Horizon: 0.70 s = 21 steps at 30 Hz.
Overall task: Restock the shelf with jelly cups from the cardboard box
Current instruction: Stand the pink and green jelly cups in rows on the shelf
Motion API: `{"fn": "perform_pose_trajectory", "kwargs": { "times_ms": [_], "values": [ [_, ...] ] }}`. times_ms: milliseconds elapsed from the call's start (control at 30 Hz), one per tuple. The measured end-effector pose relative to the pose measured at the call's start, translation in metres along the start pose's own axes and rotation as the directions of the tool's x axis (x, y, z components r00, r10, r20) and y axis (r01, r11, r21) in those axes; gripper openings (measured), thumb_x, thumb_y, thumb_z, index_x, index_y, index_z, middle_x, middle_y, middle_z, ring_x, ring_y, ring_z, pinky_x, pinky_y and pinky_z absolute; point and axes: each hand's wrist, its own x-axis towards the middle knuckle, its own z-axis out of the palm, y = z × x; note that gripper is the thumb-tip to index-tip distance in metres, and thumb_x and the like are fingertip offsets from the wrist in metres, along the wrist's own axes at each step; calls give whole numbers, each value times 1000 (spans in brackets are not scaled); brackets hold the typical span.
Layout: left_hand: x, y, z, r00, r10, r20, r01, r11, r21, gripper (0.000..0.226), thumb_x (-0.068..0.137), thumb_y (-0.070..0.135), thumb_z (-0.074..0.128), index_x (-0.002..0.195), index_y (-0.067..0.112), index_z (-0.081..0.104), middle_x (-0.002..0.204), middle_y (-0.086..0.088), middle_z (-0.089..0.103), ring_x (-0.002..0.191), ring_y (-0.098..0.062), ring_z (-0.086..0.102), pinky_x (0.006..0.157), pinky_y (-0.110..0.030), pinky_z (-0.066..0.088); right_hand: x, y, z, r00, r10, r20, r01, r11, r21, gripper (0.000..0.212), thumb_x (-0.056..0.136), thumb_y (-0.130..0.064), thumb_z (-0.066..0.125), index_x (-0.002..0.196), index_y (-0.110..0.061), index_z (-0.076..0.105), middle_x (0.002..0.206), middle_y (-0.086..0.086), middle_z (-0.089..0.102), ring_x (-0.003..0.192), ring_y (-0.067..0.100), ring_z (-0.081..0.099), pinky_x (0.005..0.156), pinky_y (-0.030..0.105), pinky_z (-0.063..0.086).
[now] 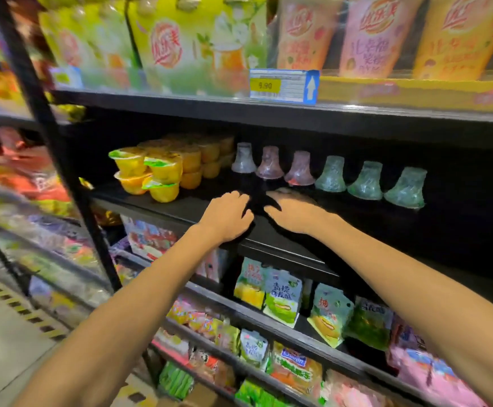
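1. left hand and right hand hover side by side over the shelf front, fingers loosely spread, holding nothing.
2. jelly cups stand in a row at 12 to 2 o'clock from the hands; yellow fruit cups are stacked at 10 o'clock.
3. the cups look light, with thin crushable plastic and slick film; hold the narrow upper body gently.
4. the cardboard box is out of view.
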Motion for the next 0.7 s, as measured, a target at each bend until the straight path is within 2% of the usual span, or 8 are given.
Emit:
{"fn": "perform_pose_trajectory", "kwargs": {
  "times_ms": [67, 167, 267, 400, 500, 567, 700],
  "values": [
    [-23, -38, -10, 998, -56, -34, 56, 998, -6, 47, 96, 33, 45, 137, 10, 48, 134, -12, 53, 120, -33, 52, 96, -45, 45, 18, -39, 12, 995, -98, 8, 98, 995, 36, 56, 101, -42, 42, 150, -16, 39, 153, 10, 41, 140, 26, 39, 116, 39, 32],
    [-61, -90, -24, 984, -169, -55, 170, 985, 14, 46, 96, 35, 45, 134, 10, 48, 132, -12, 54, 118, -33, 53, 94, -46, 46, 36, -101, 26, 967, -255, -19, 255, 967, 12, 56, 100, -45, 44, 149, -17, 41, 146, 11, 49, 131, 29, 48, 107, 43, 40],
    [-100, -135, -32, 962, -269, -50, 272, 961, 50, 41, 96, 35, 45, 127, 9, 50, 125, -13, 56, 113, -34, 55, 89, -47, 48, 46, -162, 42, 919, -392, -30, 393, 919, 19, 56, 99, -45, 45, 148, -16, 42, 144, 11, 50, 130, 30, 49, 104, 42, 41],
    [-149, -184, -31, 923, -381, -57, 384, 922, 49, 48, 93, 39, 45, 132, 12, 49, 123, -11, 56, 113, -32, 55, 89, -46, 48, 50, -229, 71, 836, -547, -48, 549, 833, 68, 53, 97, -39, 49, 145, -15, 45, 140, 10, 53, 130, 29, 47, 104, 38, 37],
    [-183, -209, -19, 910, -413, -24, 414, 909, 44, 47, 94, 35, 46, 134, 11, 46, 122, -12, 55, 112, -32, 53, 90, -45, 47, 42, -267, 97, 792, -608, -58, 610, 786, 98, 54, 99, -32, 49, 149, -13, 40, 146, 9, 48, 136, 26, 41, 110, 38, 33],
    [-204, -223, -6, 896, -444, 23, 442, 895, 66, 49, 95, 32, 48, 139, 11, 42, 125, -13, 54, 112, -32, 53, 88, -42, 47, 38, -284, 118, 761, -646, -56, 648, 753, 115, 52, 99, -26, 48, 148, -12, 40, 141, 9, 51, 132, 27, 44, 107, 41, 37],
    [-241, -248, 43, 825, -542, 158, 536, 840, 81, 53, 95, 34, 48, 142, 11, 40, 133, -14, 51, 116, -35, 53, 92, -47, 47, 37, -293, 185, 759, -649, 60, 635, 757, 154, 52, 97, -21, 48, 147, -12, 40, 139, 10, 52, 130, 29, 46, 104, 44, 41]
  ]
}}
